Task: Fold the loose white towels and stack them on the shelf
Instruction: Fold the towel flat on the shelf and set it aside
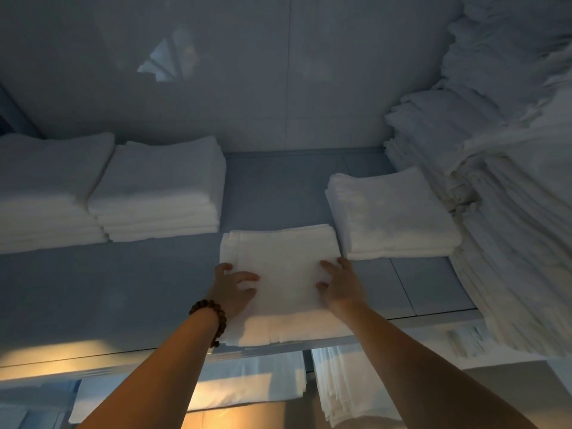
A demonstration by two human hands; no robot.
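Observation:
A folded white towel (280,255) lies flat on the grey shelf (123,289), its near edge at the shelf's front lip. My left hand (233,287), with a brown bead bracelet on the wrist, rests on the towel's left side with fingers spread. My right hand (340,281) presses on its right side, fingers spread and slightly bent. Neither hand curls round the cloth.
Two stacks of folded towels (161,193) stand at the back left, a lower stack (390,215) just right of the towel. A tall pile of white linen (510,196) fills the right side. More folded linen (346,385) sits on the shelf below.

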